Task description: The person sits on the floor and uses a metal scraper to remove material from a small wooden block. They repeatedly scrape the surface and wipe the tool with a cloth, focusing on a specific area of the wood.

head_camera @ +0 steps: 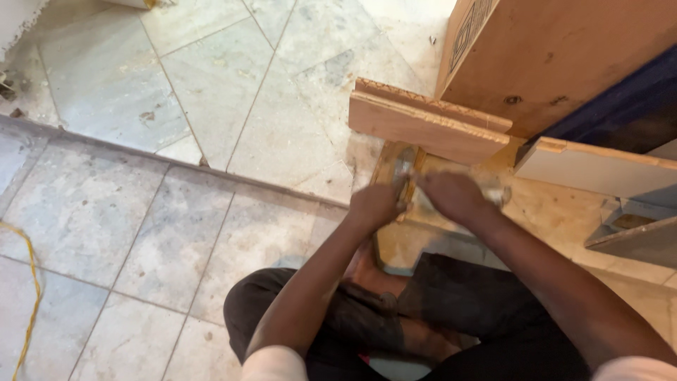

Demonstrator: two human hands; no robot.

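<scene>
I sit on the floor with both hands close together over a small wooden piece (395, 243) that lies in front of my knees. My right hand (451, 197) is closed over a grey metal tool (498, 194), blurred by motion, whose end sticks out to the right. My left hand (377, 204) is a fist at the tool's other end, where a grey blurred tip shows by the thumb. The hands hide the tool's middle and where it meets the wood.
Two stacked plywood boards (423, 123) lie just beyond my hands. A large plywood panel (564, 56) leans at top right, with a white-faced board (599, 169) below it. A yellow cord (28, 282) runs along the left of the dusty tile floor (176, 233).
</scene>
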